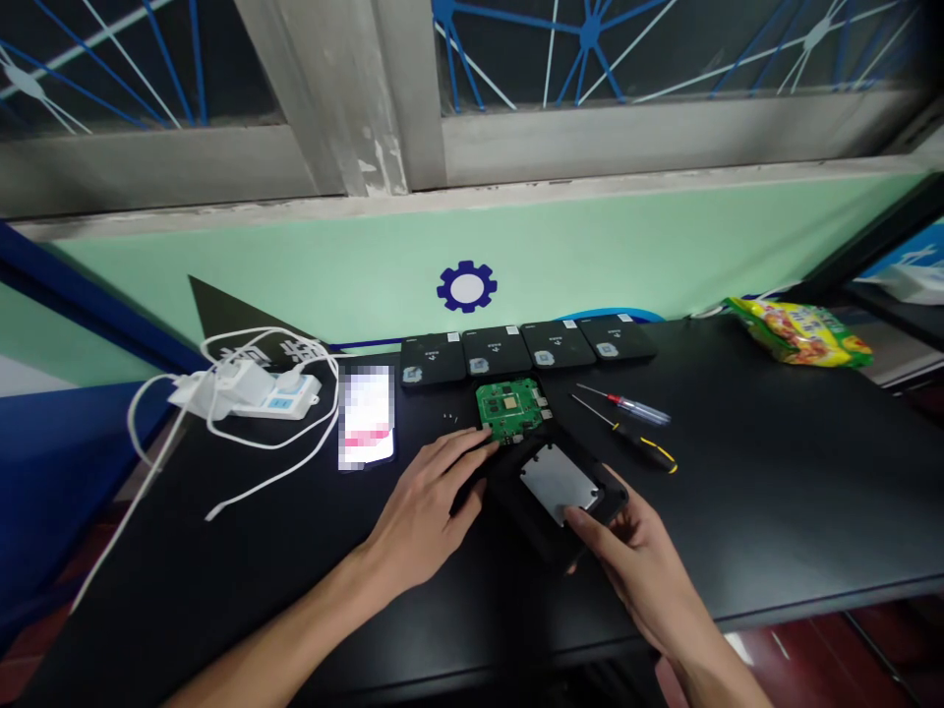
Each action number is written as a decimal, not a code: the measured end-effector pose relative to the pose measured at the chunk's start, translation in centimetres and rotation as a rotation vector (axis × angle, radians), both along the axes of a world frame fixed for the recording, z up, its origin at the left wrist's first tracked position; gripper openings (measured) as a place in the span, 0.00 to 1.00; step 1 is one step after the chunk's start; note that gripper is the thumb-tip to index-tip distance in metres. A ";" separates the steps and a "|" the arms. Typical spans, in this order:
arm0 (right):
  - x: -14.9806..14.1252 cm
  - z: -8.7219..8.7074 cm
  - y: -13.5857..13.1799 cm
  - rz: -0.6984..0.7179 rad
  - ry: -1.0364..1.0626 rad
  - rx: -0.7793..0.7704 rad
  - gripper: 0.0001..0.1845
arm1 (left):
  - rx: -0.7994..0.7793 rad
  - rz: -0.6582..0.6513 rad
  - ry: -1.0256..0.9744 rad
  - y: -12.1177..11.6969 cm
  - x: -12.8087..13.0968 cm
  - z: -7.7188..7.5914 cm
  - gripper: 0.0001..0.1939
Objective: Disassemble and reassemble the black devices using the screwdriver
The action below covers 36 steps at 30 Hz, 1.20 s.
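Observation:
A black plastic device casing (516,497) with a silver metal plate (559,482) is gripped in my right hand (626,551), thumb resting on the plate. It is tilted and held over the near part of the table. My left hand (435,492) is stretched out with its fingers extended, fingertips at the near left corner of a green circuit board (508,408); whether they press on it I cannot tell. The board lies on the table just beyond the casing, which hides part of its near edge. A few tiny screws (449,418) lie left of the board.
Several flat black boxes (498,352) line the wall. Right of the board lie a red-tipped screwdriver (638,408) and a black-and-yellow one (641,447). A lit phone (367,418), a power strip (284,393) with white cables and, far right, a snack bag (803,332) are on the black table (796,492).

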State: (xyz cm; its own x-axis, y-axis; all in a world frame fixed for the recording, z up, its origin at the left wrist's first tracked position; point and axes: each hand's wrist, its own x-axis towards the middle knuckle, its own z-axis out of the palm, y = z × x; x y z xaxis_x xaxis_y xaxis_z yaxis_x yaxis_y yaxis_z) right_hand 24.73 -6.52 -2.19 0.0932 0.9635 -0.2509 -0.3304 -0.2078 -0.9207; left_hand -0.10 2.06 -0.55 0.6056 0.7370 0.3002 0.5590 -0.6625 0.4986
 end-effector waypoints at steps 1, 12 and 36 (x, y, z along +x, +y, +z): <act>0.1 -0.1 0.0 -0.003 -0.002 0.001 0.26 | -0.009 0.009 -0.012 0.0 0.0 0.0 0.24; 0.4 1.2 0.1 -0.072 0.074 -0.075 0.32 | 0.012 0.029 -0.167 -0.6 0.1 0.1 0.12; 0.8 4.5 -0.9 0.237 0.719 -0.234 0.41 | 0.025 0.084 -0.222 -0.8 0.1 0.1 0.07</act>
